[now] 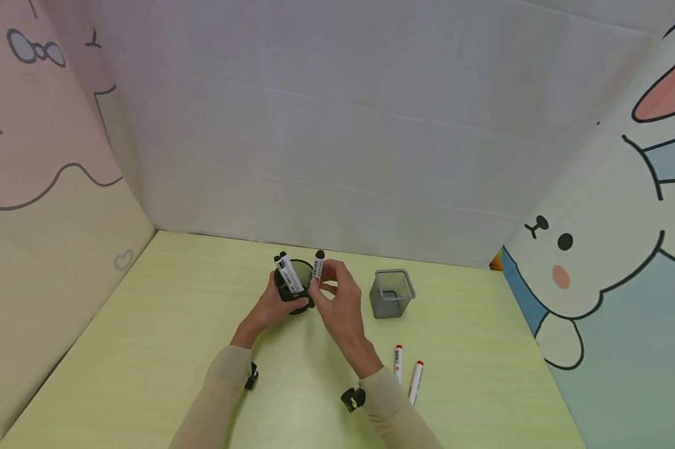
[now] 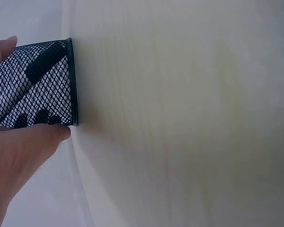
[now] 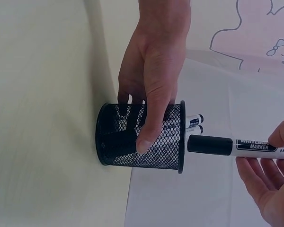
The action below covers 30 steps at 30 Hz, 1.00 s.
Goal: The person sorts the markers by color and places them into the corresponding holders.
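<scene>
My left hand (image 1: 272, 308) grips a round black mesh pen cup (image 3: 168, 158) standing on the table, thumb along its near side. Two white markers with black ends (image 1: 288, 272) lean inside the cup; their black caps (image 2: 45, 64) show through the mesh near the bottom in the left wrist view. Between the thumb and fingers of my right hand (image 1: 339, 305) is a whiteboard marker (image 3: 255, 148), white with a black cap. Its cap points down at the cup's opening, right at the rim in the right wrist view.
A square grey mesh pen holder (image 1: 392, 302) stands to the right of the cup. Two white markers with red ends, one (image 1: 398, 362) left of the other (image 1: 416, 381), lie beside my right forearm. A pale wall (image 1: 337, 156) rises behind the table.
</scene>
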Available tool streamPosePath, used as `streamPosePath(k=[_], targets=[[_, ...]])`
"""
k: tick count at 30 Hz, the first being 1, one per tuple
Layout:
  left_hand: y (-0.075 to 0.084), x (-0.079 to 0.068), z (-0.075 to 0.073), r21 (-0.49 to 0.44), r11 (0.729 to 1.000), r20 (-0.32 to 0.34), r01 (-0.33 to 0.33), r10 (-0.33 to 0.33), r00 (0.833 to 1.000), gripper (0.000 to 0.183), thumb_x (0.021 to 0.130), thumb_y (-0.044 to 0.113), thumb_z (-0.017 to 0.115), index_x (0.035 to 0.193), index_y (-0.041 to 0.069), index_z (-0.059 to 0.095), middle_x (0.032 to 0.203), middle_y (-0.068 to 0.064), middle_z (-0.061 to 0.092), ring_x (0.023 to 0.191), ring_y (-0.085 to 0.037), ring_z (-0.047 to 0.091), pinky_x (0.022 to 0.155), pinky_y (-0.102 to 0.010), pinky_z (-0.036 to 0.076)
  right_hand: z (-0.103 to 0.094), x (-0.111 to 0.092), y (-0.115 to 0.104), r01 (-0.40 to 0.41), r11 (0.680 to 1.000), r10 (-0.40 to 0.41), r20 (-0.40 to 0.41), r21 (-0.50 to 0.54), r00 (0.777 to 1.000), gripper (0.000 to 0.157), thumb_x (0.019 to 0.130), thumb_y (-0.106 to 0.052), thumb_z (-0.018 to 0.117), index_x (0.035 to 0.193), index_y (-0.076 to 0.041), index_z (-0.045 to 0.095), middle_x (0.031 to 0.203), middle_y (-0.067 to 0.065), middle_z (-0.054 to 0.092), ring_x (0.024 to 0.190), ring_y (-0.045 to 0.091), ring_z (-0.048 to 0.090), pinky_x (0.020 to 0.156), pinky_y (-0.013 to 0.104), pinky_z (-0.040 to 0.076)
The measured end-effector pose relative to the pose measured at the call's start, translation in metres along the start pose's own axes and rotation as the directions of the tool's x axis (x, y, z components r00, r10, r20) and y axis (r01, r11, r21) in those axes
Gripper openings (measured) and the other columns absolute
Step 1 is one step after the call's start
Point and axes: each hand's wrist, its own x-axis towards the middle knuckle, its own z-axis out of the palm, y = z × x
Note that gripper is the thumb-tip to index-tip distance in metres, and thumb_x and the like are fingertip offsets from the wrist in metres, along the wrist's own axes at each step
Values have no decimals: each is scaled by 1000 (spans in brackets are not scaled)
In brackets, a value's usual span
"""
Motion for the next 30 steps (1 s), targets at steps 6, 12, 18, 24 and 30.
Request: streamPosePath(k=[6, 12, 18, 24, 30], targets=[[-1, 0, -1, 15, 1000, 2, 9, -9, 1000, 92, 90, 14, 80, 154, 5, 14, 149, -24, 39, 134, -38, 44, 115, -54, 32, 2, 6, 2, 28, 1000, -28, -13, 7, 1000, 27, 95, -3, 67, 121, -6, 59, 107, 6, 66, 100, 18, 67, 83, 26, 58], [-2, 1, 0, 34, 999, 5, 9, -9, 1000, 94, 90, 18, 82, 154, 7, 14, 148, -23, 40, 132, -36, 44, 116, -52, 31, 8, 16, 6, 82, 996, -80, -34, 47, 996, 28, 95, 0, 69, 121, -4, 59, 108, 9, 65, 102, 22, 67, 85, 30, 58], [-3, 0, -1, 41, 999, 8, -17, 16, 1000, 93, 91, 17, 80, 154, 3, 13, 149, -25, 40, 134, -37, 44, 115, -54, 32, 17, 21, 11, 109, 990, -106, -30, 85, 994, 32, 93, 2, 72, 123, -1, 60, 109, 14, 66, 102, 29, 67, 84, 41, 59], [-7, 2, -2, 24, 999, 16, -48, 48, 999, 89, 92, 14, 79, 151, 3, 14, 146, -25, 43, 130, -35, 49, 110, -50, 39, 26, 22, 17, 85, 992, -88, 30, 97, 996, 30, 96, 0, 69, 124, -4, 59, 112, 12, 64, 105, 26, 65, 88, 38, 58], [-9, 4, -2, 11, 996, 39, -93, 92, 995, 88, 92, 10, 78, 152, 6, 13, 146, -23, 42, 127, -32, 50, 105, -42, 43, 30, 22, 23, 58, 996, -64, 96, 71, 993, 28, 99, -3, 65, 126, -5, 56, 114, 10, 62, 108, 22, 63, 90, 35, 57]])
